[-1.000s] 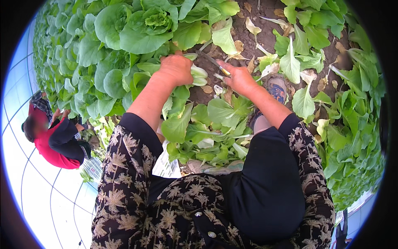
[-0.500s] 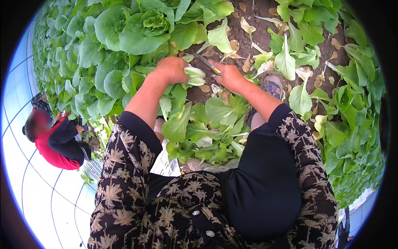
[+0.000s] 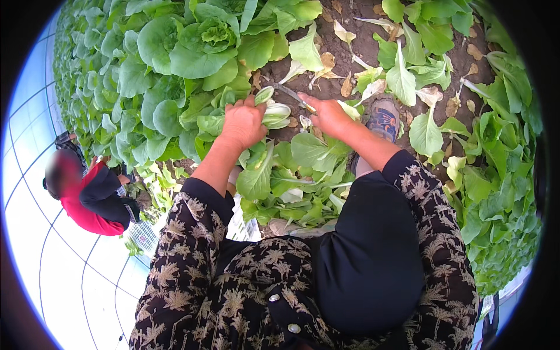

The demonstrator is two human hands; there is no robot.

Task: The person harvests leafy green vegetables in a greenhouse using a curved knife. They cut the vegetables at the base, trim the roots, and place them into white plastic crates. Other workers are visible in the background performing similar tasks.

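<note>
My left hand (image 3: pixel 245 122) is wrapped round a head of leafy greens (image 3: pixel 277 115), its pale, thick stems pointing right out of the grip. One loose leaf stands up from it beside my fingers. Closed round its handle, my right hand (image 3: pixel 331 119) holds a knife (image 3: pixel 284 90) with a narrow, slightly curved blade. The blade reaches up and left over the soil, close to the pale stems; whether it touches them I cannot tell. Cut leaves (image 3: pixel 309 153) lie piled just below both hands.
Dense rows of leafy greens (image 3: pixel 163 105) stand at left, with more plants (image 3: pixel 501 192) at right. Wilted leaves (image 3: pixel 402 76) litter the brown soil. My shoe (image 3: pixel 384 119) is beside my right forearm. A person in red (image 3: pixel 93 198) crouches far left near a crate (image 3: pixel 143 236).
My left hand has turned and shifted slightly right and down with the greens, and its knuckles now show. A leaf has come up beside the stems. The knife stays near them.
</note>
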